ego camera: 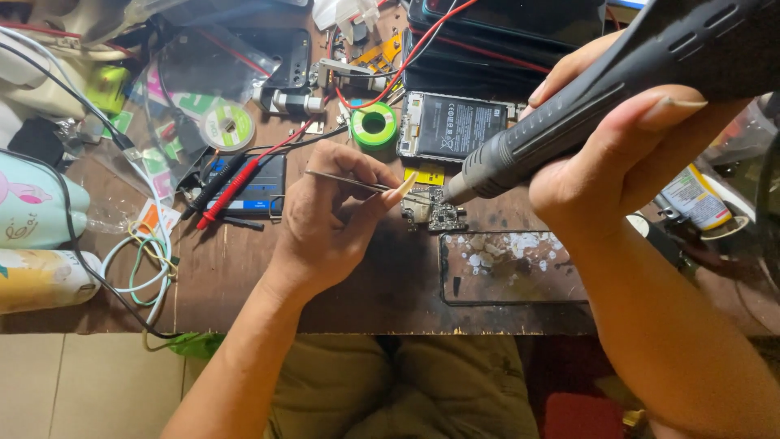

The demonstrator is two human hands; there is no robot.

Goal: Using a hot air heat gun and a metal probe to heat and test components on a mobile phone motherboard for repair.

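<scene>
on the wooden table (341, 301), the left hand (333, 215) pinches thin tweezers (349, 183) to steady the small circuit board (435, 213). the right hand (601, 150) wraps its grip tight round a hot-air wand (561, 134), nozzle angled onto that board. beyond lies an opened phone (455, 126).

Wood bench (341, 293) w/ circuit board (435, 213), opened phone (453, 126), tape roll (374, 124).

Left hand (333, 215) pinches thin tweezers (349, 182) over a small circuit board (439, 215) on the wooden counter (244, 276), while right hand (605, 158) aims a dark hot-air wand (569, 122) at it.
</scene>
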